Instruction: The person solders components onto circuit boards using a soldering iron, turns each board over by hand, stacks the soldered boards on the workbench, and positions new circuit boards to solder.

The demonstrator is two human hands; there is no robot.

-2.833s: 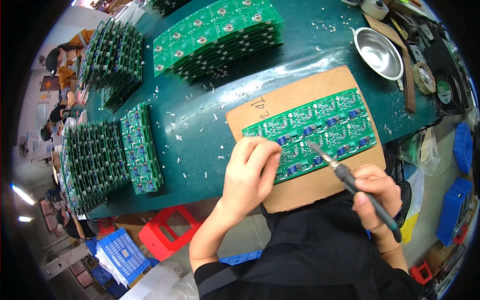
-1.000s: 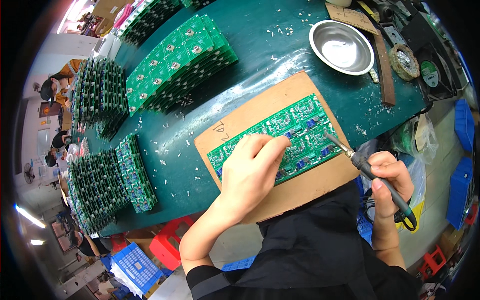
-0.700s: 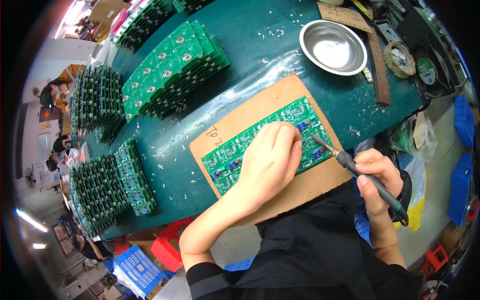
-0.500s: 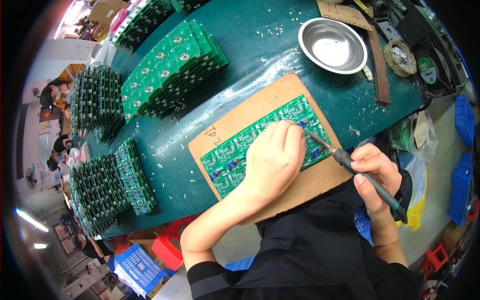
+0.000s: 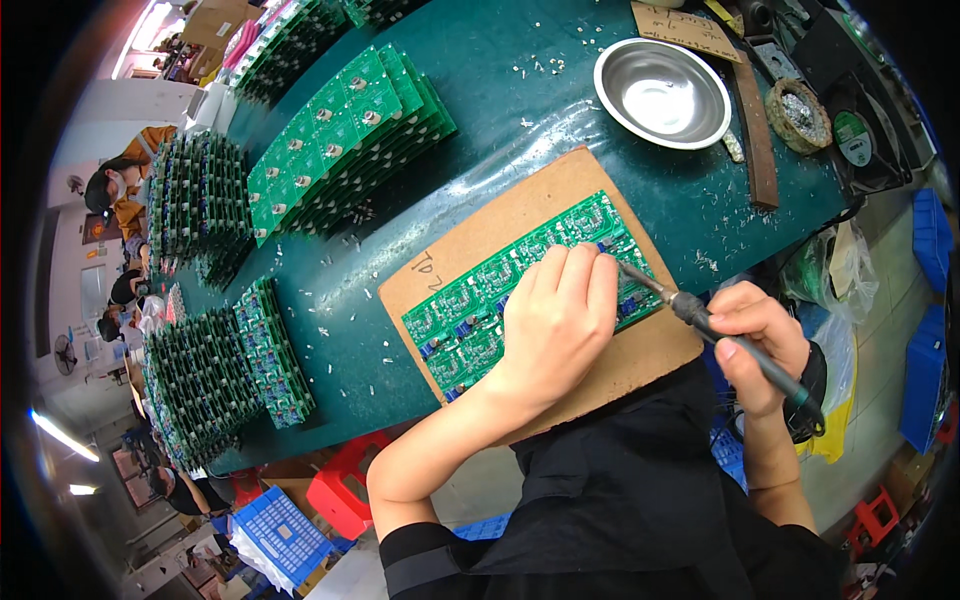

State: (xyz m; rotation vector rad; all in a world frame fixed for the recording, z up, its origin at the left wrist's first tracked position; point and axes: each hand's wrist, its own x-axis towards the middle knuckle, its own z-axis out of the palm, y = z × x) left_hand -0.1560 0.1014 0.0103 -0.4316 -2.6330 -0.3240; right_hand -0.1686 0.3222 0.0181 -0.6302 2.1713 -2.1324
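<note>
A green circuit board (image 5: 455, 350) crowded with small parts and blue components lies on a brown board (image 5: 440, 255) over the table's front edge. My left hand (image 5: 560, 325) rests on the circuit board's right half, its fingers bent and pressed together. The fingertips and whatever they hold are hidden behind the hand. Gripped like a pen in my right hand (image 5: 762, 345) is a soldering iron (image 5: 735, 340) with a dark grey handle. Its metal tip reaches the circuit board just right of my left fingers; whether it touches cannot be seen.
Stacks of green circuit boards (image 5: 335, 140) stand on the green table (image 5: 480, 110) at the left. A steel bowl (image 5: 663, 93), a wooden bar (image 5: 755, 130) and a round tin of metallic scrap (image 5: 798, 115) lie at the far right. Tiny clippings are scattered about. Other people are at the far left.
My left fingers have shifted slightly to the right on the circuit board. My right hand and the soldering iron have moved a little right, with the tip still beside the left fingers.
</note>
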